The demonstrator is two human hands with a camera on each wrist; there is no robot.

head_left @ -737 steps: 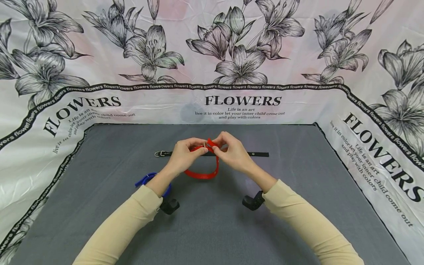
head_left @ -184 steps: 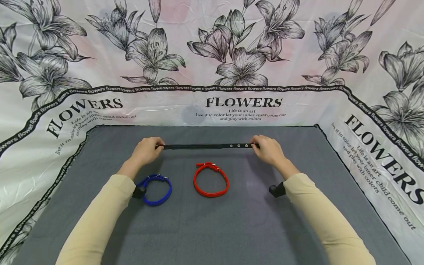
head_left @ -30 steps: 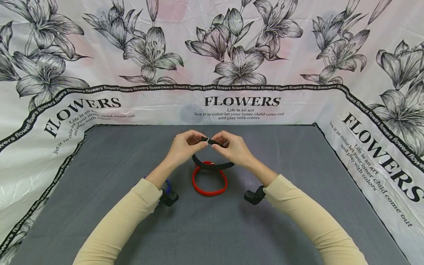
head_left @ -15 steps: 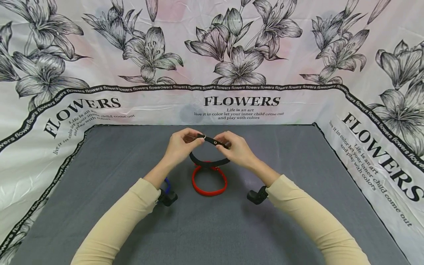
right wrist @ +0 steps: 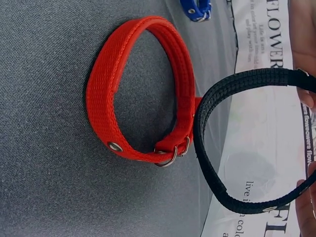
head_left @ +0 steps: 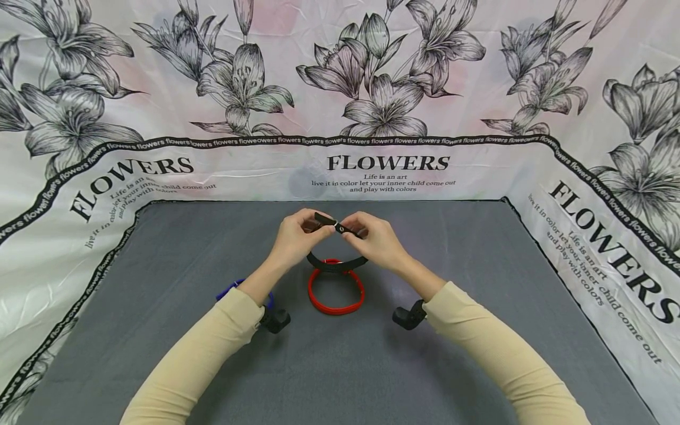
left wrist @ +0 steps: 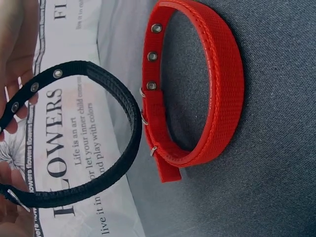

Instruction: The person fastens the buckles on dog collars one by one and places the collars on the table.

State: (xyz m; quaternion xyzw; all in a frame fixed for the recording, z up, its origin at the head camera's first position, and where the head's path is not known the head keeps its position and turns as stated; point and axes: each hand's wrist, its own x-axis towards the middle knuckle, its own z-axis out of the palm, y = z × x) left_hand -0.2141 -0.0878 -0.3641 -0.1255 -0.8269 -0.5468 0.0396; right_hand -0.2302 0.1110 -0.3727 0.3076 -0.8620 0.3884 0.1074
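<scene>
A black collar [head_left: 337,267], bent into a loop, is held up behind the red collar [head_left: 334,310]. My left hand [head_left: 291,241] pinches it at the metal buckle [left wrist: 18,200]. The fingers of my right hand [head_left: 379,241] pinch the strap with the metal eyelets. A black strap end [head_left: 324,219] sticks up past the left fingertips, and one eyelet shows between the hands. In the right wrist view, the black loop overlaps the buckled red collar [right wrist: 101,98], which rests on the grey cloth.
A blue collar [head_left: 229,289] lies on the left, partly hidden by the left forearm; a bit of the blue collar [right wrist: 196,9] shows in the right wrist view. A flower-printed white cloth [head_left: 255,168] stands around the back and sides of the grey table [head_left: 340,378].
Long ago both hands worked on the red collar; later they stretched the black collar straight. It is now looped. Since half a second ago, the hands drew closer and the strap end rose into view.
</scene>
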